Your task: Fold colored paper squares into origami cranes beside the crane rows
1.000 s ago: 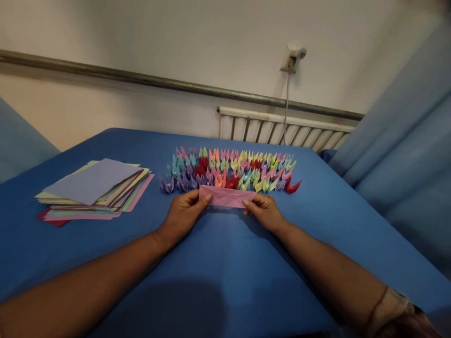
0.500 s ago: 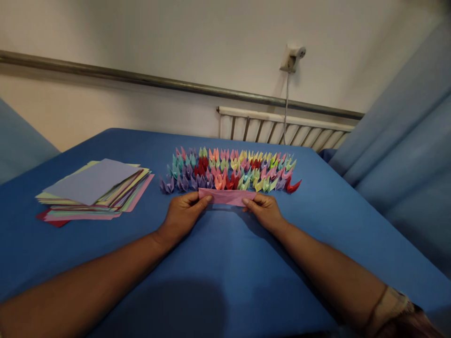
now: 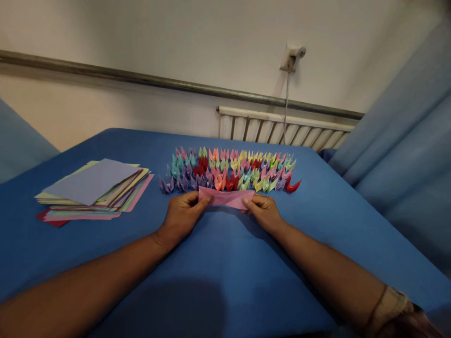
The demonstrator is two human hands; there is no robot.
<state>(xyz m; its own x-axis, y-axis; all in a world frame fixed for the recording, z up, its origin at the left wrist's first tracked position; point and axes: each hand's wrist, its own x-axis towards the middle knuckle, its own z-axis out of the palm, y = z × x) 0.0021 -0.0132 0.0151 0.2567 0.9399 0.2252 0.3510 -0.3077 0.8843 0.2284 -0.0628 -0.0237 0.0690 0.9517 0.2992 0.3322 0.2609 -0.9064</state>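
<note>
Between my hands a folded piece of pink origami paper is held up just above the blue tabletop. My left hand pinches its left end, thumb in front. At the other end, my right hand pinches it the same way, with some fingers hidden behind. The paper's top edge dips in the middle and its lower edge bends, showing creases. Right behind it stand rows of small folded paper cranes in purple, red, pink, green, yellow and blue.
A loose stack of coloured paper sheets lies on the left of the blue-covered table. Past the far edge are a radiator, a metal rail and a wall socket with a cord. A blue curtain hangs at the right.
The pink paper has gone from nearly flat to bowed, its two layers parting a little along the top. My right hand has shifted very slightly to the left.
</note>
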